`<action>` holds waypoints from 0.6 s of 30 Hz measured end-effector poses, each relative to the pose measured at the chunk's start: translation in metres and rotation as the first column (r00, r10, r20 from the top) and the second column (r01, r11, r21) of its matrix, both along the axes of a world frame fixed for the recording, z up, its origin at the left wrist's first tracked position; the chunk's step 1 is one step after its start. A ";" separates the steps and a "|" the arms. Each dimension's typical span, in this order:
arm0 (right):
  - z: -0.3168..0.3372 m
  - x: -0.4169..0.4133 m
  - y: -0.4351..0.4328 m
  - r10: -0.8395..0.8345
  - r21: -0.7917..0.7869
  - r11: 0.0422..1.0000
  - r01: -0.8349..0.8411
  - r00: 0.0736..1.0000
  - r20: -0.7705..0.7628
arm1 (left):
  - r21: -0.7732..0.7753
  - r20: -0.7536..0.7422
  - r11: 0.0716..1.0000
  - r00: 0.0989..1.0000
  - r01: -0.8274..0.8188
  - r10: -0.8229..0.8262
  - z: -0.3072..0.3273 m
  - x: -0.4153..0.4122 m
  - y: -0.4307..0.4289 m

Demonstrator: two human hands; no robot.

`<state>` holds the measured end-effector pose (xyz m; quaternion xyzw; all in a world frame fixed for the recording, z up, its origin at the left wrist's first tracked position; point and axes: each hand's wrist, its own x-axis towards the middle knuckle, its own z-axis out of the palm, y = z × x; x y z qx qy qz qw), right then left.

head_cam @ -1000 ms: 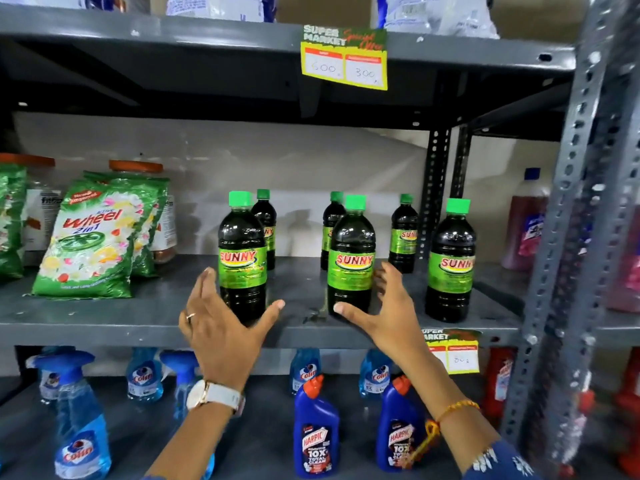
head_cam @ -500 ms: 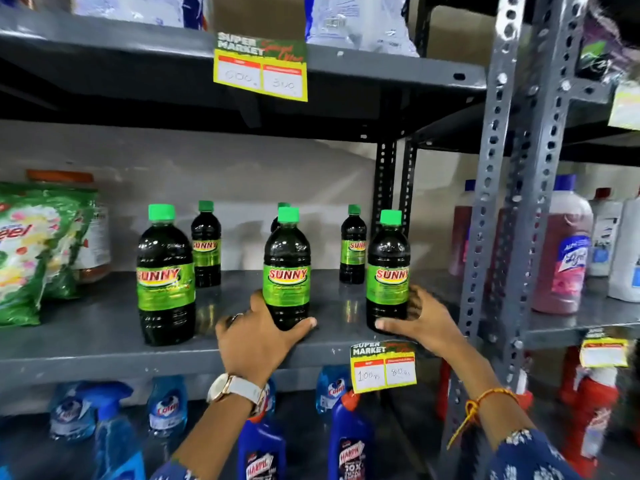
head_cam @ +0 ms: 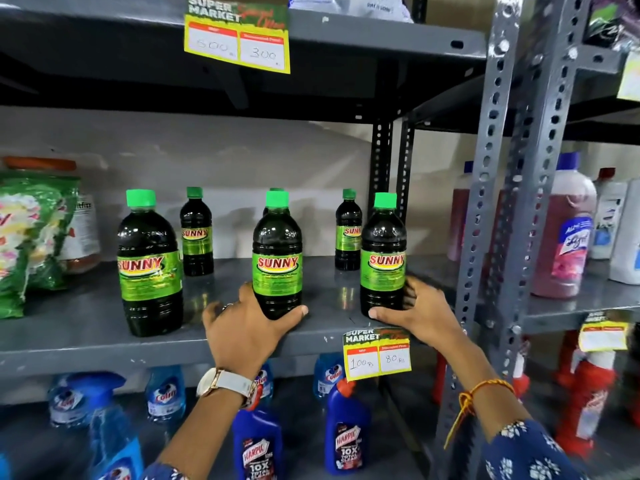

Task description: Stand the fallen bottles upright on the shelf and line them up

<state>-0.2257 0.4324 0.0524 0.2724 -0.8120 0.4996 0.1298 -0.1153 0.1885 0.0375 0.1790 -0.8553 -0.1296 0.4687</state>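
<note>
The left hand (head_cam: 247, 327) is wrapped around the base of the middle front bottle (head_cam: 277, 254), thumb across its front; the right hand (head_cam: 414, 311) cups the base of the right front bottle (head_cam: 383, 254) the same way. A second ago both hands were spread open in the air near the left and middle bottles; they have since shifted one bottle rightward and closed on these two. The left front bottle (head_cam: 149, 261) stands free, seemingly already placed. Three smaller bottles stand upright at the back of the shelf (head_cam: 86, 327). Nothing lies fallen, so what seems left is nudging the front row into an even line
</note>
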 end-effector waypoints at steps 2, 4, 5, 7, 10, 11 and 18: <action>0.000 0.000 0.000 -0.002 0.006 1.000 0.002 1.000 0.001 | -0.001 -0.003 1.000 1.000 0.009 -0.009 0.001 0.000 0.000; 0.000 0.000 0.000 -0.008 0.009 1.000 0.008 1.000 -0.001 | 0.002 -0.007 1.000 1.000 0.011 -0.011 0.002 0.001 0.000; 0.000 0.000 0.000 -0.012 0.010 1.000 0.012 1.000 -0.002 | 0.005 -0.006 1.000 1.000 0.011 -0.011 0.002 0.001 0.000; 0.000 -0.001 0.000 -0.018 0.020 1.000 0.019 1.000 -0.002 | 0.006 -0.012 1.000 1.000 0.014 -0.014 0.002 0.002 0.000; -0.001 -0.002 0.000 -0.021 0.036 0.999 0.021 1.000 0.001 | 0.005 -0.017 1.000 1.000 0.025 -0.025 0.002 0.002 0.000; -0.001 -0.003 0.000 -0.023 0.040 0.999 0.023 1.000 0.003 | 0.006 -0.013 1.000 1.000 0.027 -0.027 0.002 0.002 -0.001; 0.002 0.007 0.001 -0.016 0.070 0.997 0.016 1.000 -0.001 | 0.029 0.003 0.998 0.999 0.050 -0.050 0.001 0.005 0.001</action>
